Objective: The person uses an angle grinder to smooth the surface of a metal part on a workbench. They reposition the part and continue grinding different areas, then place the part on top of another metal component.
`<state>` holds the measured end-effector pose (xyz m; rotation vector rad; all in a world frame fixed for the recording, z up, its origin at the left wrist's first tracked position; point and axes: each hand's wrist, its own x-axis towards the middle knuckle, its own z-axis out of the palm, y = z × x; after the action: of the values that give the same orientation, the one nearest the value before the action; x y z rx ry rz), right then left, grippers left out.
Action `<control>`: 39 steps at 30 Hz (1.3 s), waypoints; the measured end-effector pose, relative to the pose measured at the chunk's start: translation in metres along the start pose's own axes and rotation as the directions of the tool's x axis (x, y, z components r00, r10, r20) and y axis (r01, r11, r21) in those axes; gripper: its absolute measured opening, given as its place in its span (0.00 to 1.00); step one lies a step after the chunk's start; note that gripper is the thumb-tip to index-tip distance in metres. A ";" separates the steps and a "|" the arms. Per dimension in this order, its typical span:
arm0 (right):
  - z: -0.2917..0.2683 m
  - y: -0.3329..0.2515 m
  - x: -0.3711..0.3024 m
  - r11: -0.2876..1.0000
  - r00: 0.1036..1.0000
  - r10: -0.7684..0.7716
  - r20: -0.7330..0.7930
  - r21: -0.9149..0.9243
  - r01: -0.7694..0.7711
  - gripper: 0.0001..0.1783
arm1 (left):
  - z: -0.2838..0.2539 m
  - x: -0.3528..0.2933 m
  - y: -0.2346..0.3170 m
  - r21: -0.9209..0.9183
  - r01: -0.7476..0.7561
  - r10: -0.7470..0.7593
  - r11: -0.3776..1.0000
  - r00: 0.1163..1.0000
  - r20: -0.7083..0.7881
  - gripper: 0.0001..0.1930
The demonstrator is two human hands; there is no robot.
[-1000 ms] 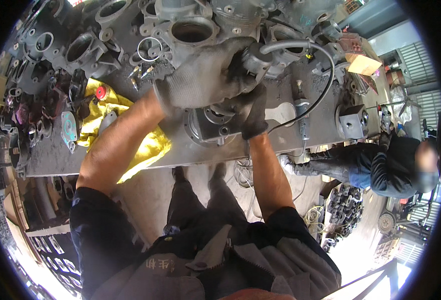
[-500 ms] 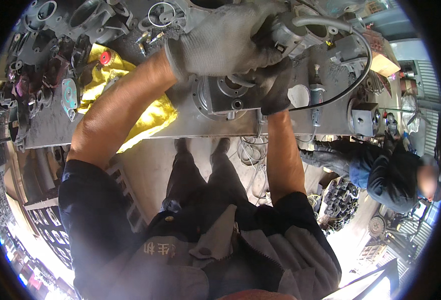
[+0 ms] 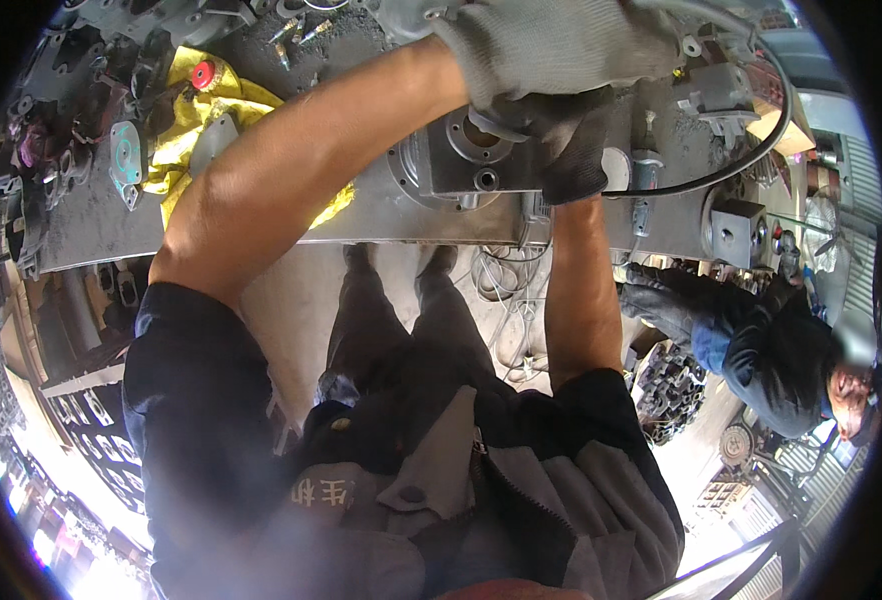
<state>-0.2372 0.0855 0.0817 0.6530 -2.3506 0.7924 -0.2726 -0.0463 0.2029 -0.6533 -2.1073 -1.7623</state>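
Note:
My left hand [image 3: 573, 48], in a grey knit glove, reaches to the far side of the bench with its fingers curled over. What lies under it is hidden. Close below, my right hand [image 3: 569, 145] wears a darker glove and is closed. Its grip is hidden, but a black hose [image 3: 706, 184] comes out beside it and loops up toward the far right. A grey metal housing [image 3: 461, 172] with a round bore and a flange lies on the bench, just left of my right hand. Beside that hand's wrist is a pale round disc [image 3: 616, 168].
A yellow cloth [image 3: 174, 145] with a red cap [image 3: 203, 74] lies left on the metal bench [image 3: 91, 235]. Metal castings [image 3: 56, 130] crowd the left end. A square block [image 3: 736, 233] sits right. Cable coils [image 3: 504, 275] hang below; another person [image 3: 761, 340] bends at right.
My left hand has shifted right and now covers the grey casting beside it. My right hand has moved slightly right. The whole bench view has shifted up a little.

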 end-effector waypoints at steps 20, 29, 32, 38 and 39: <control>0.023 0.117 -0.058 0.985 0.979 -0.026 0.202 -0.161 0.059 0.39 | 0.005 0.012 -0.002 0.011 -0.096 0.095 0.995 0.993 0.068 0.14; 0.022 0.094 -0.034 0.980 0.987 0.158 0.008 0.121 -0.157 0.40 | 0.016 0.007 0.007 0.142 -0.128 0.144 0.981 0.984 -0.104 0.20; 0.004 0.021 -0.012 0.962 0.990 0.140 0.011 0.236 -0.139 0.40 | 0.022 -0.008 0.007 0.362 -0.198 0.294 0.911 0.927 -0.231 0.17; 0.011 -0.006 -0.006 0.975 0.988 0.122 -0.098 0.196 -0.101 0.35 | 0.006 -0.015 -0.019 -0.054 -0.146 0.149 0.988 0.987 0.052 0.15; 0.005 -0.002 -0.007 0.998 0.996 0.048 -0.069 0.049 -0.045 0.35 | 0.011 -0.014 -0.018 0.053 -0.226 0.228 0.973 0.973 -0.034 0.14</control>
<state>-0.2327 0.0826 0.0750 0.5823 -2.2970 0.8801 -0.2697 -0.0400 0.1784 -0.8040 -1.9557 -1.5816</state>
